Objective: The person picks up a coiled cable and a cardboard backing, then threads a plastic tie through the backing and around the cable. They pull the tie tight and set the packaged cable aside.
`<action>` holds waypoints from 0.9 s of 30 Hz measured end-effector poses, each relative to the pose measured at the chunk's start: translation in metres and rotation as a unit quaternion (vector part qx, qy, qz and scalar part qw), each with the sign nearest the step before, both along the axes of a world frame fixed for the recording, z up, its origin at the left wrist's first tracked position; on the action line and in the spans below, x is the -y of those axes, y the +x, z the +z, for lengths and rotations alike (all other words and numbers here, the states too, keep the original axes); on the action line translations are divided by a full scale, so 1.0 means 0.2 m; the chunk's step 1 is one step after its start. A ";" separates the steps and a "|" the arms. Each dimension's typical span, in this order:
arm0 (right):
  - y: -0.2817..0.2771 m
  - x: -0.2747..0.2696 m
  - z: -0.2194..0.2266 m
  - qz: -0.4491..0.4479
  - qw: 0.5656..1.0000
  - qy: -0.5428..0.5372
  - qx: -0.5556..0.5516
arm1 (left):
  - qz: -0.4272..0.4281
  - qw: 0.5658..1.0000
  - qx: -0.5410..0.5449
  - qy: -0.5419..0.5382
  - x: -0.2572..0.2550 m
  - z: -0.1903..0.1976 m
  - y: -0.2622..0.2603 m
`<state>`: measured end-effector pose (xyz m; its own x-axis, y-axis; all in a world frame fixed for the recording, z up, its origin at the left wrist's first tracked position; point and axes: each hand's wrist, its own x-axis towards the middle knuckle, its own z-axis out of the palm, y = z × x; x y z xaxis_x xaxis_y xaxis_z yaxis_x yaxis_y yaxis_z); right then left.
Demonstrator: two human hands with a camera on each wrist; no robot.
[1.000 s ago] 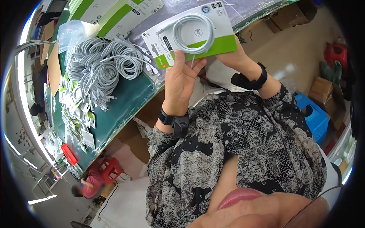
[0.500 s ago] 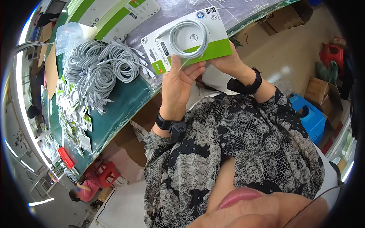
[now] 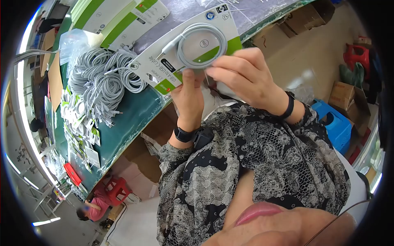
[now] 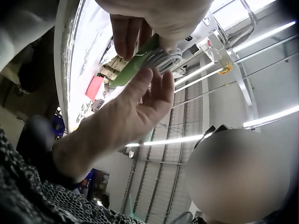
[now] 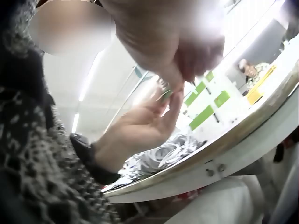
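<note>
A white and green packaging card (image 3: 204, 43), printed for a USB-A to USB-C cable, is held up over the table's front edge. A coiled white cable (image 3: 223, 43) lies against its printed face. My left hand (image 3: 189, 100) grips the card's lower edge, thumb on the front and the other fingers mostly behind it. Just below the coil my right hand (image 3: 250, 76) has its thumb and fingers pinched together at a thin white cable tie (image 3: 206, 77), whose tail hangs below the fingertips. The left wrist view shows both hands close together around the card and the coiled cable (image 4: 163, 58).
Coiled grey-white cables (image 3: 98, 76) lie heaped on the green tabletop (image 3: 135, 110), left of the card. Behind them are stacked packaging cards (image 3: 135, 28) and a clear plastic bag (image 3: 74, 43). Finished-looking small packs (image 3: 78, 110) spread toward the near left. A blue stool (image 3: 336, 129) stands at right.
My right hand has left the card's right edge and come round to the front, pinching at the tie below the coil. The card has shifted slightly left in my left hand.
</note>
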<state>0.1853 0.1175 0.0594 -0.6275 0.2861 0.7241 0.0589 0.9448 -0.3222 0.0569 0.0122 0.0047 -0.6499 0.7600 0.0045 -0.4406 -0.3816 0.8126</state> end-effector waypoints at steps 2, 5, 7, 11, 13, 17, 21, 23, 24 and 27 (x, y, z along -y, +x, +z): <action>-0.03 -0.03 0.00 -0.009 0.999 0.035 0.033 | -0.002 1.000 0.001 0.023 0.00 0.00 0.01; -0.03 -0.09 -0.03 0.042 0.998 0.013 0.044 | -0.023 0.999 0.034 0.030 0.01 0.09 0.01; -0.05 -0.15 -0.07 0.082 0.995 -0.013 0.054 | -0.038 0.999 0.038 -0.006 0.02 0.11 0.02; -0.06 -0.16 -0.10 0.102 0.995 -0.004 0.019 | -0.059 0.997 0.041 -0.029 0.01 0.07 0.01; -0.06 -0.14 -0.11 0.095 0.995 0.038 -0.003 | -0.051 0.990 0.128 -0.024 0.00 0.07 -0.01; -0.07 -0.13 -0.14 0.061 0.995 0.074 -0.025 | -0.015 0.991 0.124 -0.042 -0.02 0.08 0.04; -0.10 -0.14 -0.18 0.059 0.991 0.095 -0.072 | 0.025 0.998 0.049 -0.037 -0.01 0.07 0.05; -0.11 -0.13 -0.20 0.046 0.986 0.075 -0.141 | 0.150 0.871 -0.467 -0.010 -0.01 0.04 -0.01; -0.14 -0.12 -0.21 0.035 0.980 0.062 -0.184 | 0.141 0.867 -0.476 0.035 -0.04 0.13 0.00; -0.15 -0.12 -0.20 0.009 0.984 0.066 -0.162 | 0.147 0.839 -0.522 0.040 -0.06 0.20 -0.02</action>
<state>0.1561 0.1416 0.0194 -0.3607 0.1680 0.9174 -0.0439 0.9795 -0.1967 0.0526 0.0234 0.0454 -0.4200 0.5380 0.7308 0.6176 -0.4207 0.6646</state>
